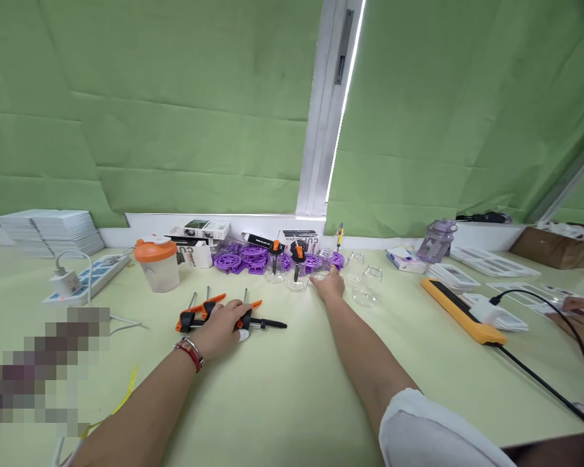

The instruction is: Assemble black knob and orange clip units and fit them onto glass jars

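Observation:
My left hand (pixel 225 327) lies over a row of orange-and-black clamp-like pieces (pixel 188 321) with thin metal rods. Its fingers curl over the right-hand one, near a black bar (pixel 272 323); their exact kind is unclear. Reaching forward, my right hand (pixel 329 285) has its fingers closed at the lower part of a clear glass (pixel 326 257). Left of that hand stand two clear glasses, each with an orange-and-black piece (pixel 298 259) in it. More clear glasses (pixel 366 292) stand just to its right. Purple wheel-like plastic parts (pixel 255 258) are heaped behind.
An orange-lidded cup (pixel 156 266), boxes (pixel 194 253) and a power strip (pixel 90 279) are at left. At right lie a yellow-and-black power strip (pixel 459 311), a purple bottle (pixel 436 241) and white trays (pixel 493 261). Another person's hands (pixel 581 321) show at the right edge.

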The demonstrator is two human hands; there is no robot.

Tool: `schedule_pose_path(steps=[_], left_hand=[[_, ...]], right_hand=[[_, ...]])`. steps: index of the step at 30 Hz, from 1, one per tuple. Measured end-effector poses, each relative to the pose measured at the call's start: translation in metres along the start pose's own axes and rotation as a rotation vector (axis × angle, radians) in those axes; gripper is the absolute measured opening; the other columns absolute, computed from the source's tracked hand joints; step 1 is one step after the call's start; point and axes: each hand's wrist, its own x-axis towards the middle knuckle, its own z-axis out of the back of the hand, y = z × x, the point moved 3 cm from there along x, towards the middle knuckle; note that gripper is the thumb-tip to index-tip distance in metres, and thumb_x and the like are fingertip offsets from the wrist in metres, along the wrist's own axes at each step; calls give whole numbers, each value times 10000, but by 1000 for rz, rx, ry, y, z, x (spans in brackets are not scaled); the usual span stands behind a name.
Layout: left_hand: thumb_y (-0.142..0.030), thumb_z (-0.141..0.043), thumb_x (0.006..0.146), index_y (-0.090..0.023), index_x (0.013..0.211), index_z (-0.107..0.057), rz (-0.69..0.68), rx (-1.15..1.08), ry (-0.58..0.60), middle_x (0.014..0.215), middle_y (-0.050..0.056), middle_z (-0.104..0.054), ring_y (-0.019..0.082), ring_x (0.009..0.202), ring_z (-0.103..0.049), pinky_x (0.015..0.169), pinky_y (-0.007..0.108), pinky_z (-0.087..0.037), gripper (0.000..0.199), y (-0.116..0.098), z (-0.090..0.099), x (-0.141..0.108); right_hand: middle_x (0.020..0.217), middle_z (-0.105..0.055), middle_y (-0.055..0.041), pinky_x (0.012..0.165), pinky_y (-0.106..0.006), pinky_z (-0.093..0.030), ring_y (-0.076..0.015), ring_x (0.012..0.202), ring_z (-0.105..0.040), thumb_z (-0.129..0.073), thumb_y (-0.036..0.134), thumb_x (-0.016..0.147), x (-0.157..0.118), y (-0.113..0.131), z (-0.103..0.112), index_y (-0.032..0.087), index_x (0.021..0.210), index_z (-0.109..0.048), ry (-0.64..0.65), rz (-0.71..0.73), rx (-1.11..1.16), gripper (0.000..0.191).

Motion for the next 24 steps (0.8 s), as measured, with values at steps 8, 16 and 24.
schedule_pose_path(steps=[8,16,24], left_hand=[[-210,-521,717,-248,1210,-549,-81,-65,-110,1178,64,-582,277,1055,-498,966,424,-312,495,-5,1,2],[-243,-533,713,-215,1217,-514,-43,-334,-285,1021,64,-575,218,879,-546,797,331,-424,505,-5,9,-1],[-285,-585,703,-230,1207,-492,-20,-504,-225,852,17,-536,160,723,-516,612,265,-430,515,-11,34,-7]], right_hand=[[1269,-480,-194,959,-379,-381,-316,1186,-453,-673,467,626,-29,11,25,116,1273,-363,-164,37,271,798],[1246,-433,-119,1062,-457,-248,-287,1243,-340,-644,228,643,-87,32,75,200,1215,-403,-236,583,215,621],[1326,-420,-75,984,-419,-367,-270,1241,-395,-625,125,578,-114,31,100,278,1260,-391,240,488,260,737]])
